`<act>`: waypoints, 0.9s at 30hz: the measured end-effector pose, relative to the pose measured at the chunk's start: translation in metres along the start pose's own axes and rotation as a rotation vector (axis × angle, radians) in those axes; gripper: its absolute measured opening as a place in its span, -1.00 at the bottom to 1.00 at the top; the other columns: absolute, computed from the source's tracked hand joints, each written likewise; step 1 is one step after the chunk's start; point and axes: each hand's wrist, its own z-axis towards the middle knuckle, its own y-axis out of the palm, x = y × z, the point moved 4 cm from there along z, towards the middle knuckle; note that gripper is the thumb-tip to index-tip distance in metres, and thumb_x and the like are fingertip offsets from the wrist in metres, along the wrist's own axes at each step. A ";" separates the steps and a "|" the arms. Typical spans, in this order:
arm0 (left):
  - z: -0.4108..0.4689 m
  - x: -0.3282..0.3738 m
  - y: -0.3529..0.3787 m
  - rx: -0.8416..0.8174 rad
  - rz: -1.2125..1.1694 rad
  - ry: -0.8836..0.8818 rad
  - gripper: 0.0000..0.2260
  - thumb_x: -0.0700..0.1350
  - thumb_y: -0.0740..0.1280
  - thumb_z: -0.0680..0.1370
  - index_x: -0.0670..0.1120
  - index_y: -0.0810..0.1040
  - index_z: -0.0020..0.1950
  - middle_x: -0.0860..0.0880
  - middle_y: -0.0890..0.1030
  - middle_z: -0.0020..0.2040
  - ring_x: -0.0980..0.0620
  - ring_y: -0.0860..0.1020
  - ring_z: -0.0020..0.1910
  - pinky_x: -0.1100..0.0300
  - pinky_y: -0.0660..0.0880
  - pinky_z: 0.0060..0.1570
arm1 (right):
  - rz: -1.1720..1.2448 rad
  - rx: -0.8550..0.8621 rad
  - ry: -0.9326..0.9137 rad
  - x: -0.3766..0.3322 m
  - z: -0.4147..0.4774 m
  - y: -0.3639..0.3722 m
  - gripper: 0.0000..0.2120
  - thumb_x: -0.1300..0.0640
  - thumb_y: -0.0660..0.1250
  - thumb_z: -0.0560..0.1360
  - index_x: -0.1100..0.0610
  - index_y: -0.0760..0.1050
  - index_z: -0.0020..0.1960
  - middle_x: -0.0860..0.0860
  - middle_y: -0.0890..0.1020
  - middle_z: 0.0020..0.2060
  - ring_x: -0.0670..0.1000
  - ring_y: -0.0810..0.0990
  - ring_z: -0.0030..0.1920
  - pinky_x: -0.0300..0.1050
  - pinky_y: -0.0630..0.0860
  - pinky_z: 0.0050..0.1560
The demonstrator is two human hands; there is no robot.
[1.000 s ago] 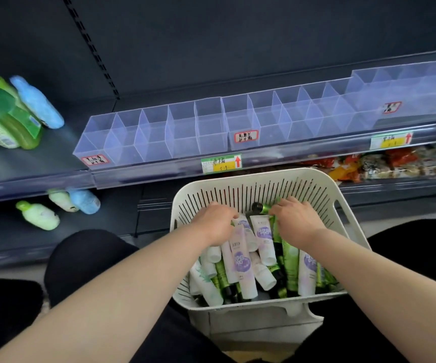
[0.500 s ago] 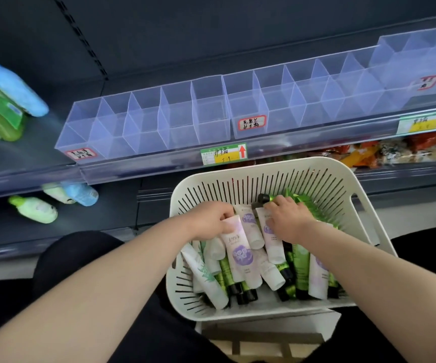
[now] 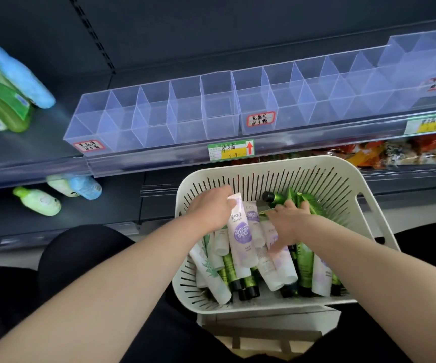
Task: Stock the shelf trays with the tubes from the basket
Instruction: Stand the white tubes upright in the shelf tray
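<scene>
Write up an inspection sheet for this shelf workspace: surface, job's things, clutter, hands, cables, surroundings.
Surface: dark shelf carrying clear divided trays, no tubes in them yet.
Job's things: white slotted basket holding many white, purple-label and green tubes.
Clutter: blue and green bottles lying left on the shelf; more bottles on the shelf below.
Hands: left hand pinches a purple-label tube by its crimped end; right hand rests among the tubes, grip unclear.
Cables: nothing seen.
Surroundings: price label on the shelf edge; snack packets lower right.
</scene>
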 end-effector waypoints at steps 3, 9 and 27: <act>-0.001 0.001 0.005 -0.009 0.003 0.021 -0.90 -0.02 0.17 0.65 0.01 0.41 -0.02 0.02 0.51 -0.12 -0.03 0.49 -0.11 0.12 0.36 -0.22 | -0.083 -0.001 -0.045 -0.003 -0.011 0.009 -0.01 -0.43 0.42 0.17 0.05 0.26 0.44 0.07 0.21 0.43 0.17 0.07 0.45 0.30 0.08 0.38; -0.005 0.005 0.000 0.032 0.021 0.043 -0.88 -0.01 0.19 0.63 -0.01 0.48 0.01 -0.01 0.57 -0.08 -0.04 0.51 -0.09 0.09 0.39 -0.19 | 0.039 0.055 -0.005 0.002 -0.022 -0.001 -0.11 -0.37 0.46 0.19 0.00 0.27 0.37 -0.01 0.41 0.26 0.09 0.29 0.32 0.20 0.20 0.32; -0.067 0.054 -0.126 0.641 -0.300 0.209 -0.90 -0.09 0.22 0.61 0.01 0.53 -0.02 0.00 0.59 -0.12 -0.03 0.54 -0.10 0.05 0.51 -0.14 | 0.661 1.048 -0.041 0.020 -0.166 -0.125 -0.75 0.08 0.37 0.45 -0.03 0.56 0.13 -0.02 0.65 -0.09 0.05 0.58 -0.08 -0.07 0.52 -0.10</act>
